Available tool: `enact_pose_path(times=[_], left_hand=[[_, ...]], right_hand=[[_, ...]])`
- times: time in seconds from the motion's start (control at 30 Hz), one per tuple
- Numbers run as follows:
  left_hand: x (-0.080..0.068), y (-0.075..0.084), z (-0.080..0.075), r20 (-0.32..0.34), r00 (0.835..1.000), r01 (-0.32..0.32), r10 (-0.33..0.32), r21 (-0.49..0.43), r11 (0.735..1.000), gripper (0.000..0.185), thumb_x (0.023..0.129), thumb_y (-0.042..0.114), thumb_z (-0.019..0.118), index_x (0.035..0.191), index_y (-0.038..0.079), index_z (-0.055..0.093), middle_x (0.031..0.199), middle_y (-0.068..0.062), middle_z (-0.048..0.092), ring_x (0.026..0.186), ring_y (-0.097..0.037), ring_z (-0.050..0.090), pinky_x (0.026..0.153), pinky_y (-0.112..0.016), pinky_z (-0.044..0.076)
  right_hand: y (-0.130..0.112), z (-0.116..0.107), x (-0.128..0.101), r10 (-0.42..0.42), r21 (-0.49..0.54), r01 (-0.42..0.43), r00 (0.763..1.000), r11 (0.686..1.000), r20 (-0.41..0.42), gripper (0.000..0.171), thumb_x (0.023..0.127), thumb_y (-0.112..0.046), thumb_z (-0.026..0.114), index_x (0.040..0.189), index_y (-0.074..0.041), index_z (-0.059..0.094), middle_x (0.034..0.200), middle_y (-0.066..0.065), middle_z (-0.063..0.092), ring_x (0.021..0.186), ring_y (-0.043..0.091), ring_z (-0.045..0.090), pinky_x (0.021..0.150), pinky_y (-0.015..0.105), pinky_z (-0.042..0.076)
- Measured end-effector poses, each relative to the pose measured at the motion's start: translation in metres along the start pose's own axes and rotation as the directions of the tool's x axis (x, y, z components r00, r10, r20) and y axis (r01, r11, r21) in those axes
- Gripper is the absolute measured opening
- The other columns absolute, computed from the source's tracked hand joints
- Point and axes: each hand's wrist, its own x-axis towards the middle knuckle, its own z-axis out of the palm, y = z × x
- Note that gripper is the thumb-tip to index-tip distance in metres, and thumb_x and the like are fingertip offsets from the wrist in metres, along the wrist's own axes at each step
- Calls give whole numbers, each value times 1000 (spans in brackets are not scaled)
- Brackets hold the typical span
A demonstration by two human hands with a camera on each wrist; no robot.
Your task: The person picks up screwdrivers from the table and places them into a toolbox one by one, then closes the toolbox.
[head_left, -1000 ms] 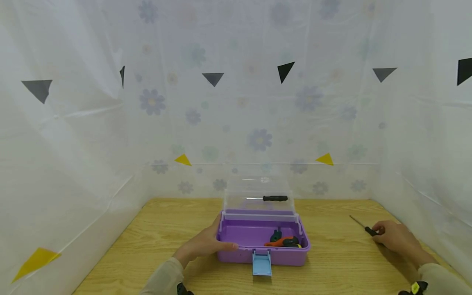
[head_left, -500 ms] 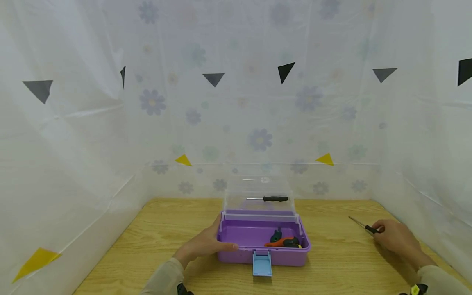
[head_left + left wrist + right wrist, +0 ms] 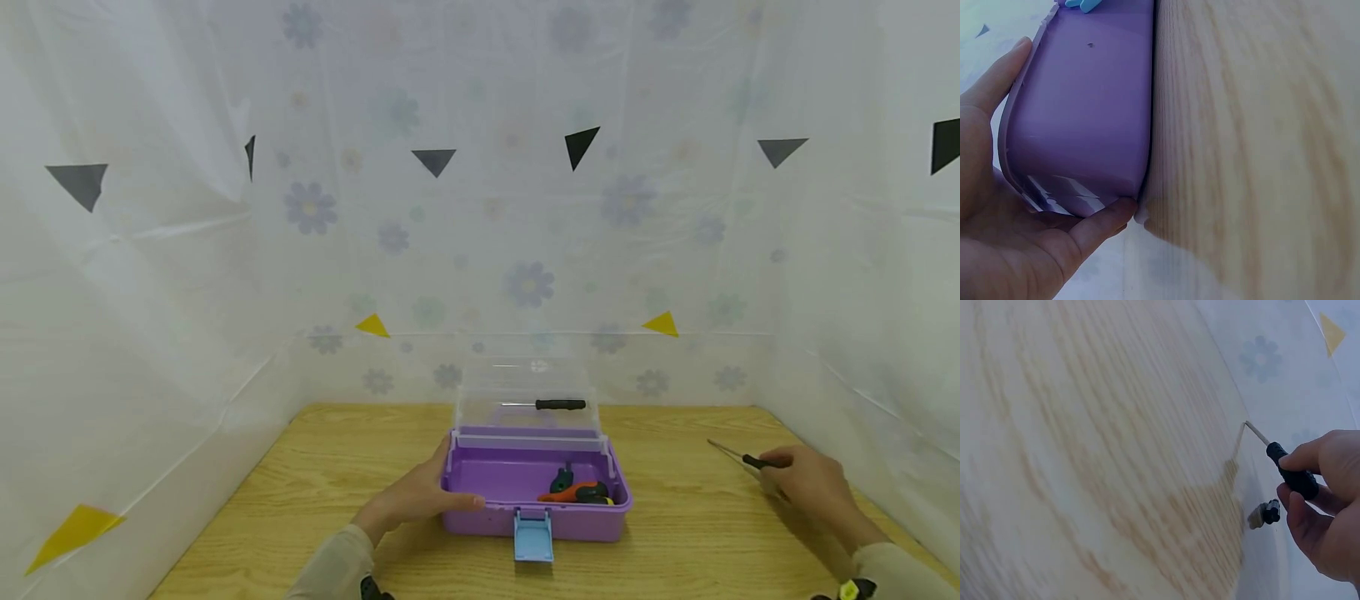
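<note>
Purple box: the rectangular purple plastic box (image 3: 491, 525) is set on the light wood-grain desk (image 3: 675, 550), near the person's left side and well apart from the screwdriver in the right hand.
Left grip: the end of the box is clasped by the left hand (image 3: 414, 493), thumb over the front rim and fingers round the end, presumably so that the box is kept steady.
Right grip: the small screwdriver with a black handle and thin metal shaft (image 3: 752, 461) is pinched by the handle in the right hand (image 3: 812, 483); the tip is left free, and whether the desk is touched by it cannot be told.
Lid and latch: the clear plastic lid (image 3: 480, 383) is tipped back and the pale blue plastic latch (image 3: 533, 543) is hung down in front, so the inside is left reachable.
Tools inside: an orange-and-black tool (image 3: 567, 493) and a dark green tool (image 3: 561, 480) are gathered toward the right end, where bare floor is left beside them.
</note>
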Motion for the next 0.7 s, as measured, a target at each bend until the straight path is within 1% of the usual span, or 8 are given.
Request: enact_pose_path(times=[0.07,0.2,0.3,0.4,0.53,0.57,0.6,0.7], left_hand=[[0,0,0,4,1000,-4,4,-5,1000,128,83,47,84,166,9,-5,159,-27,37,139,-43,44,115,-66,28],[1,0,0,6,1000,-16,16,-14,1000,126,83,45,84,166,11,-5,158,-26,38,138,-42,45,115,-66,29],[1,1,0,7,1000,-24,24,-16,1000,125,84,44,84,167,11,-4,158,-26,38,138,-42,45,115,-65,29],[1,0,0,9,1000,-26,26,-18,999,126,84,45,84,166,10,-4,158,-26,39,138,-42,46,115,-65,29],[0,0,0,11,1000,-20,20,-19,1000,128,83,47,84,166,10,-5,158,-26,38,138,-41,46,115,-65,29],[0,0,0,12,1000,-18,18,-19,1000,128,83,47,84,166,10,-5,159,-26,38,138,-41,46,115,-65,29],[0,0,0,11,1000,-17,17,-19,1000,128,83,47,84,166,10,-6,159,-25,38,138,-41,46,115,-65,29],[0,0,0,10,1000,-14,14,-19,1000,128,83,47,84,166,11,-6,160,-25,37,139,-41,45,115,-65,28]], right_hand=[[2,-1,-1,40,37,-40,999,998,8,34,97,-21,67,116,7,73,95,13,75,78,24,60,64,39,46],[6,-4,-1,122,115,-124,992,986,27,40,100,-28,64,120,6,72,87,6,75,75,19,60,71,48,47],[9,-6,-1,179,221,-184,983,958,45,44,100,-30,66,122,8,71,86,5,76,75,20,65,72,45,51],[14,-7,-4,218,422,-236,972,875,92,37,100,-26,68,118,6,74,87,5,77,74,20,70,66,35,57],[15,-8,-7,244,652,-288,956,701,161,14,100,-18,70,99,-15,83,86,0,77,77,12,73,69,29,61],[14,-8,-8,245,680,-296,954,671,173,15,100,-17,70,95,-21,83,85,-1,77,77,11,73,69,27,61],[13,-8,-8,245,715,-305,951,629,190,19,100,-15,71,91,-27,82,85,-3,77,78,10,73,70,26,60],[10,-7,-7,235,802,-321,944,504,230,30,100,-9,70,85,-33,80,85,-4,77,80,8,73,72,24,60]])
